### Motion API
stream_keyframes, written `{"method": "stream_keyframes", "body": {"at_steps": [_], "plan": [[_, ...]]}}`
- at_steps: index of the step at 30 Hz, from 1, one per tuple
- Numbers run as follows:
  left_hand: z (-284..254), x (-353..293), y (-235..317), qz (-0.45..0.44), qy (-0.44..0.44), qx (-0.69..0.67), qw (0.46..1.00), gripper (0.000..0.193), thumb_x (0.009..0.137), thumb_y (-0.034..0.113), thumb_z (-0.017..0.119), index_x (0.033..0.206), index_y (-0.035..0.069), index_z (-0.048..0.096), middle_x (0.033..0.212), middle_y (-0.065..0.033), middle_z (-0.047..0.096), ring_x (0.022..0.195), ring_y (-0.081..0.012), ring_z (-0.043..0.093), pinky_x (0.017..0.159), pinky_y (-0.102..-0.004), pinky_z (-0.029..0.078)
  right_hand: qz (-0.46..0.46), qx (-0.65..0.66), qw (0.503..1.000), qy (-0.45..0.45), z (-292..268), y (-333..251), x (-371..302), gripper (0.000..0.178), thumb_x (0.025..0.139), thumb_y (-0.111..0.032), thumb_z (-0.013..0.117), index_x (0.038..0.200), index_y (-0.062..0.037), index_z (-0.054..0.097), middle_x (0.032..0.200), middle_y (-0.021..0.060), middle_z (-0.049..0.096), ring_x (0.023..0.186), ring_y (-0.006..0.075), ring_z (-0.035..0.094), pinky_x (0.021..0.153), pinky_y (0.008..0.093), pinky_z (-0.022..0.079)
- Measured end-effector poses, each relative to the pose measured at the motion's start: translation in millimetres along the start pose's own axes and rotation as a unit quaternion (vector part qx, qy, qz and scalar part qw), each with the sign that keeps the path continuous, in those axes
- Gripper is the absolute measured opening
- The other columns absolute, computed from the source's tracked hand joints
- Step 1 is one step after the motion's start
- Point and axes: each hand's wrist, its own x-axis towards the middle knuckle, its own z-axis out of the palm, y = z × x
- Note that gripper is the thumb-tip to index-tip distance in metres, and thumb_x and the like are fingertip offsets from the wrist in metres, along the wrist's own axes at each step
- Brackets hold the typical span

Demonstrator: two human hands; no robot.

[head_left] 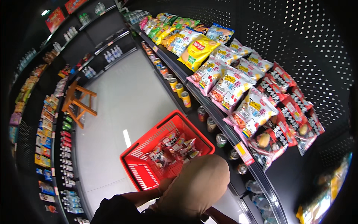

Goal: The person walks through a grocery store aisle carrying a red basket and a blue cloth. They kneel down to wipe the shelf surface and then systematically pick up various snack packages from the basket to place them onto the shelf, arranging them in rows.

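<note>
Closest to the camera, at the bottom middle of the head view, a rounded tan shape point(194, 188) that looks like a covered knee or a bag fills the foreground and blocks much of what lies behind it. A bare forearm comes in from the lower left and runs to the left hand point(165, 183), which sits at the near rim of a red plastic shopping basket point(143, 173). Whether that hand is gripping the rim or simply resting there cannot be told, because the tan shape covers the fingers. The right hand is hidden; only a strip of arm shows at the bottom edge, so its state cannot be told either.

The basket stands on a pale floor point(123, 100), just beyond the tan shape. Inside it lie several snack packets point(173, 147) in red, white and black wrapping, bunched toward the right half.

To the right, a long dark shelf point(244, 153) curves away, loaded with overlapping snack bags: red and black ones point(287, 112) nearest, white and pink ones point(231, 87) in the middle, and a large yellow chip bag point(197, 50) farther off. Below them a row of drink cans point(182, 95) lines a lower shelf.

Across the aisle on the left, dark shelves hold small bottles point(67, 149) and boxed goods. A wooden stool point(76, 102) stands on the floor beside them.
</note>
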Motion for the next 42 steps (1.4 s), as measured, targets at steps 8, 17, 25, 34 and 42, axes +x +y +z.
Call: {"method": "stream_keyframes", "body": {"at_steps": [8, 17, 25, 34, 42], "plan": [[-6.9, 5.8, 10.7, 0.081, 0.055, 0.059, 0.993, 0.033, 0.084, 0.032, 0.059, 0.104, 0.006, 0.059, 0.085, -0.0239, 0.067, 0.081, -0.0417, 0.066, 0.069, -0.051, 0.051, -0.065, -0.044, 0.996, 0.047, 39.1, -67.5, -58.8, 0.046, 0.077, -0.036, 0.072, 0.113, -0.0079, 0.067, 0.113, 0.0158, 0.068, 0.105, 0.0299, 0.063, 0.091, 0.0405, 0.048], [-32.1, -0.3, 18.9, 0.082, 0.045, 0.137, 0.986, 0.027, 0.072, 0.011, 0.058, 0.098, 0.004, 0.061, 0.079, -0.0226, 0.067, 0.077, -0.0411, 0.067, 0.064, -0.0495, 0.053, -0.016, -0.11, 0.983, 0.143, 25.8, -47.8, -130.6, 0.045, 0.076, -0.038, 0.073, 0.11, -0.0085, 0.069, 0.112, 0.0166, 0.068, 0.105, 0.0312, 0.064, 0.09, 0.0411, 0.049], [-63.0, 8.8, -1.4, 0.125, 0.041, 0.152, 0.98, 0.023, 0.07, 0.005, 0.058, 0.092, 0.002, 0.063, 0.078, -0.0258, 0.065, 0.075, -0.0431, 0.065, 0.061, -0.0519, 0.051, 0.144, 0.017, 0.953, 0.266, 35.6, -22.7, -165.6, 0.043, 0.08, -0.037, 0.071, 0.115, -0.012, 0.066, 0.106, 0.0153, 0.07, 0.099, 0.0335, 0.066, 0.086, 0.0405, 0.052], [-47.2, 16.5, -7.5, 0.186, 0.081, 0.181, 0.962, 0.02, 0.076, 0.011, 0.057, 0.092, 0.0, 0.062, 0.071, -0.0236, 0.065, 0.071, -0.0419, 0.066, 0.062, -0.0496, 0.053, 0.212, 0.1, 0.938, 0.255, -27.2, -123.0, -223.3, 0.051, 0.085, -0.036, 0.068, 0.127, -0.0106, 0.056, 0.099, 0.0169, 0.07, 0.096, 0.032, 0.067, 0.087, 0.0403, 0.052], [-44.2, 21.3, -12.3, 0.174, 0.063, 0.218, 0.958, 0.041, 0.074, 0.017, 0.065, 0.11, -0.002, 0.062, 0.078, -0.0221, 0.066, 0.079, -0.0412, 0.066, 0.07, -0.0486, 0.053, 0.02, 0.048, 0.89, 0.453, -104.0, -135.5, -321.1, 0.043, 0.085, -0.024, 0.07, 0.122, -0.0041, 0.06, 0.111, 0.0127, 0.068, 0.097, 0.0233, 0.069, 0.089, 0.0359, 0.052]]}}
